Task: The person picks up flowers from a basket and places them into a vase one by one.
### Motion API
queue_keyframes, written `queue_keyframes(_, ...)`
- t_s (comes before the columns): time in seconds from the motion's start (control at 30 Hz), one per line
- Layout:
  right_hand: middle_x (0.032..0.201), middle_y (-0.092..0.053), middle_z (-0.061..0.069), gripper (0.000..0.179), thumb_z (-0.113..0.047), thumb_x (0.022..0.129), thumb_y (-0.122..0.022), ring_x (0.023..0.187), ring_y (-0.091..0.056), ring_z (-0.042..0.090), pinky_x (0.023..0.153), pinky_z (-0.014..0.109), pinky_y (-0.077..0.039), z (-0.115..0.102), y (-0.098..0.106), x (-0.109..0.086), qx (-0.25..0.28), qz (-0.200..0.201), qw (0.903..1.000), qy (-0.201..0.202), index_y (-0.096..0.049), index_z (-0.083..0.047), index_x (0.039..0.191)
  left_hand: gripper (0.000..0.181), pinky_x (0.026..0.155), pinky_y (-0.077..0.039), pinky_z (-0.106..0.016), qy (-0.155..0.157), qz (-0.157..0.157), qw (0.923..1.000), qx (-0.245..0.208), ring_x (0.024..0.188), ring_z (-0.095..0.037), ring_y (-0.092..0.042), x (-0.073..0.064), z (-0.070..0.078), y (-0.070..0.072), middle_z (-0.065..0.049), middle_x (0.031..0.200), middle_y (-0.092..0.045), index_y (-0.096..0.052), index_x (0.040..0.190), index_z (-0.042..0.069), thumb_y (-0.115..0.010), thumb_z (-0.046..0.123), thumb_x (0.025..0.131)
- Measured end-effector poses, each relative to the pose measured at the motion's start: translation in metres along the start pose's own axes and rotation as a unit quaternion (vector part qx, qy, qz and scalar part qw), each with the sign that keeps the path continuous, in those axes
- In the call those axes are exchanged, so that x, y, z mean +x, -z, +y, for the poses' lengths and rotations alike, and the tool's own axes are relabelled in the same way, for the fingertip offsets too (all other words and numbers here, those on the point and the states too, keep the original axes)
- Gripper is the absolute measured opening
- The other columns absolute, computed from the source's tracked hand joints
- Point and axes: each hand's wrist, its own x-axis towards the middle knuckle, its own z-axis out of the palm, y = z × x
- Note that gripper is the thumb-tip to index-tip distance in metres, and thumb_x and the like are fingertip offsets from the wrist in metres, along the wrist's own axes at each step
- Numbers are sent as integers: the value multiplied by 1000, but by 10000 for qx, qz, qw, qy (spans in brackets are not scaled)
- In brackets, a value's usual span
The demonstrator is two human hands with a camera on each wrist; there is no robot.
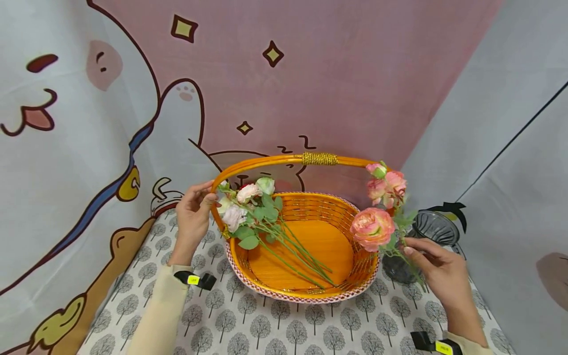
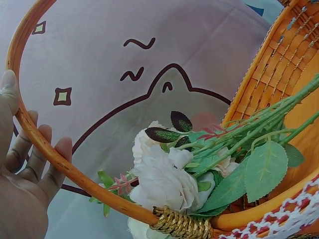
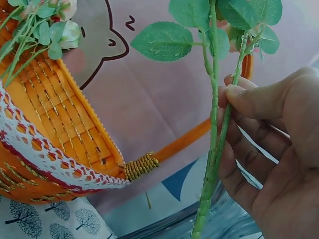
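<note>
A flat orange woven basket point(image 1: 306, 298) with a tall arched handle point(image 1: 266, 160) stands on the table. My left hand point(image 1: 195, 212) holds the left side of the handle, thumb point(image 2: 9, 92) on one side and fingers on the other. Pale white and blush artificial flowers point(image 1: 234, 217) lie in the basket, blooms to the left, stems slanting toward the front right. With my right hand point(image 1: 439, 264) I pinch the green stem point(image 3: 215, 124) of a pink artificial flower spray point(image 1: 372, 229) between thumb and fingers. Its blooms are upright, overlapping the handle's right side in the head view.
A clear glass vase point(image 1: 437, 227) stands right of the basket, partly behind my right hand. A cloth printed with grey trees point(image 1: 262, 325) covers the table. Behind it hangs a pink and white cartoon curtain point(image 1: 346, 74).
</note>
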Motion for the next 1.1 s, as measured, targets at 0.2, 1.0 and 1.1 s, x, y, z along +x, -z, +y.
queue_keyframes(0.2, 111, -69, -27, 28, -4, 98, -68, 94, -69, -9, 80, 7, -57, 3, 5, 1, 559, 342, 9976, -237, -71, 5, 124, 31, 72, -61, -19, 10, -21, 10000, -14, 80, -14, -66, 0, 1, -1, 2, 99, -68, -60, 130, -12, -57, 1, 102)
queue_keyframes(1.0, 91, -78, -14, 28, -5, 94, -74, 81, -72, 1, 75, 8, -56, -12, 17, 19, 1952, 1888, 9502, -1532, -75, -2, 122, 32, 72, -62, -21, -4, -23, 9999, -131, 83, -10, -67, 2, 1, 0, 3, 100, -69, -61, 130, -11, -59, 3, 102)
queue_keyframes(1.1, 89, -79, -12, 29, -3, 92, -76, 77, -74, 2, 73, 9, -57, -15, 20, 22, 2198, 2034, 9424, -1493, -75, -1, 121, 32, 71, -62, -23, -10, -30, 10000, -40, 81, -14, -66, 1, 1, 0, 4, 99, -69, -61, 129, -11, -58, 4, 102)
